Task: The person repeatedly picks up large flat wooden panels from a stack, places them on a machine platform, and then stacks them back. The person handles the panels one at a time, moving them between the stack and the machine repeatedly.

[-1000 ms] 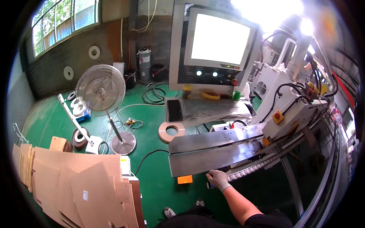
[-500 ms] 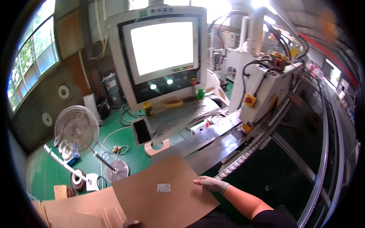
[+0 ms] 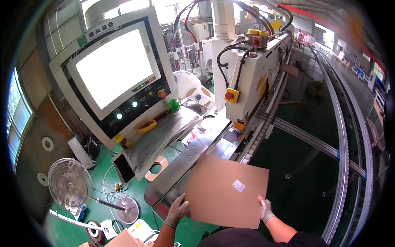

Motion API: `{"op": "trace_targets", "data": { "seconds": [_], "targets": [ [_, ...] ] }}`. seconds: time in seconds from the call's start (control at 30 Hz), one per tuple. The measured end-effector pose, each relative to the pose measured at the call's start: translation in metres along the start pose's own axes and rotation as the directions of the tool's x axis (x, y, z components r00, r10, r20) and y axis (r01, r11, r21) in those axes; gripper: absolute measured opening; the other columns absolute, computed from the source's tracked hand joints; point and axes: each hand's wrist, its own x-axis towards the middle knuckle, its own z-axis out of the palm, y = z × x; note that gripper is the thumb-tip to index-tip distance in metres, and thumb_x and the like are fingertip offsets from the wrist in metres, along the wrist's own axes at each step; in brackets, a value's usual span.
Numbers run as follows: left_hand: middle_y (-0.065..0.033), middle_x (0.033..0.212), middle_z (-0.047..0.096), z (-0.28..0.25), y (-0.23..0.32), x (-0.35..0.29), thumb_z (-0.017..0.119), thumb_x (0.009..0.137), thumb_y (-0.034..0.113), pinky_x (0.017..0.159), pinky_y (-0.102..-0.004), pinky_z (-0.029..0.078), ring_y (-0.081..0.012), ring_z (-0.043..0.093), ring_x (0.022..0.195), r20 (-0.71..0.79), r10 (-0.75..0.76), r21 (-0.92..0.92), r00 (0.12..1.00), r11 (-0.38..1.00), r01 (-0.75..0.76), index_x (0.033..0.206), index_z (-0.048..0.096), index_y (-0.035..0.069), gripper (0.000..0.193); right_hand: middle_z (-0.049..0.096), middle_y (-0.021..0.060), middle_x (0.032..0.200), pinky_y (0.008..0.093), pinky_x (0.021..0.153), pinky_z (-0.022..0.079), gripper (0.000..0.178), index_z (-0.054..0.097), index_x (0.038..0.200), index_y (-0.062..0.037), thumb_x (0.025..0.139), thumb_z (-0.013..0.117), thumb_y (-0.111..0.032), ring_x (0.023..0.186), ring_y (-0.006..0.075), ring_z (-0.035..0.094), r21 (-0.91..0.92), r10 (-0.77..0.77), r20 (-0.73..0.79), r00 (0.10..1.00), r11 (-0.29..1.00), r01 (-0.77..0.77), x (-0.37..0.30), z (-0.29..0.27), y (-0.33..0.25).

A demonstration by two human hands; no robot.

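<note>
A flat brown board [image 3: 222,197] with a small white label [image 3: 238,185] on its upper face is held level between my hands. My left hand [image 3: 177,210], in a pale glove, grips its left edge. On the opposite edge, my right hand [image 3: 266,208] holds on with the thumb on top; its fingers beneath are partly hidden. The board's far edge overlaps the view of the machine's metal bed [image 3: 173,181], and I cannot tell whether they touch. Beyond it stands the white edge machine [image 3: 247,99] with a red-and-yellow stop button [image 3: 231,96].
A control console [image 3: 123,74] with a bright screen rises at left, a tape roll [image 3: 145,126] on its ledge. A phone [image 3: 124,168] lies at the plastic-covered shelf's end. A fan [image 3: 70,183] stands on the green floor; brown boards [image 3: 125,239] are stacked below. Metal rails [image 3: 343,152] run along the right.
The board has moved right, away from the stack and toward the machine bed. My left hand has come into view on its left edge. The view has turned right.
</note>
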Motion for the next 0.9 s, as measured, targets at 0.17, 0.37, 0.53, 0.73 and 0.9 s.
{"op": "trace_targets", "data": {
  "seconds": [0.17, 0.37, 0.53, 0.73, 0.9],
  "targets": [
    [-0.0179, 0.130, 0.069, -0.001, -0.012, 0.031, 0.066, 0.098, 0.022, 0.117, -0.0457, 0.043, -0.0352, 0.060, 0.131, -0.093, 0.086, 0.612, 0.992, 0.791, -0.011, 0.139, 0.064, 0.005, 0.044, 0.069, 0.0103, 0.123, 0.0503, 0.093, 0.061, 0.049, 0.061, 0.136, -0.0039, 0.097, 0.080, -0.027, 0.109, 0.0287, 0.070, 0.381, 0.111, 0.106, 0.988, 0.913, -0.143, 0.019, -0.014, -0.014],
    [-0.0133, 0.144, 0.062, 0.006, -0.044, 0.025, 0.070, 0.094, 0.034, 0.119, -0.0537, 0.038, -0.0372, 0.052, 0.140, -0.180, 0.309, 0.900, 0.934, 0.435, 0.029, 0.134, 0.069, 0.010, 0.046, 0.069, 0.0075, 0.121, 0.0414, 0.098, 0.057, 0.044, 0.063, 0.132, -0.0050, 0.093, 0.082, -0.015, 0.108, 0.0231, 0.068, 0.191, -0.047, -0.035, 0.998, 0.980, 0.053, 0.025, 0.018, -0.046],
    [-0.0133, 0.143, 0.062, 0.009, -0.047, 0.030, 0.071, 0.092, 0.037, 0.119, -0.0553, 0.038, -0.0390, 0.052, 0.140, -0.228, 0.271, 0.888, 0.935, 0.452, 0.085, 0.132, 0.069, 0.011, 0.047, 0.067, 0.0067, 0.122, 0.0439, 0.098, 0.056, 0.045, 0.061, 0.133, -0.0047, 0.093, 0.080, -0.011, 0.109, 0.0223, 0.066, 0.197, 0.010, -0.149, 0.989, 0.980, 0.019, 0.039, 0.055, -0.056],
    [-0.0119, 0.140, 0.062, 0.012, -0.041, 0.037, 0.070, 0.092, 0.037, 0.116, -0.0556, 0.039, -0.0377, 0.053, 0.137, -0.220, 0.266, 0.893, 0.939, 0.443, 0.083, 0.130, 0.069, 0.012, 0.046, 0.066, 0.0057, 0.127, 0.0415, 0.101, 0.054, 0.048, 0.061, 0.138, -0.0035, 0.094, 0.079, -0.013, 0.112, 0.0207, 0.064, 0.220, -0.079, -0.153, 0.985, 0.969, 0.112, 0.072, 0.057, -0.075],
    [-0.0116, 0.140, 0.061, 0.017, -0.038, 0.039, 0.071, 0.092, 0.038, 0.116, -0.0552, 0.038, -0.0367, 0.052, 0.137, -0.249, 0.247, 0.904, 0.936, 0.405, 0.134, 0.131, 0.068, 0.012, 0.047, 0.066, 0.0069, 0.130, 0.0438, 0.104, 0.054, 0.051, 0.059, 0.141, -0.0077, 0.100, 0.075, -0.033, 0.118, 0.0256, 0.065, 0.361, -0.028, -0.099, 0.995, 0.931, 0.062, 0.130, 0.041, -0.110]
  ]
}}
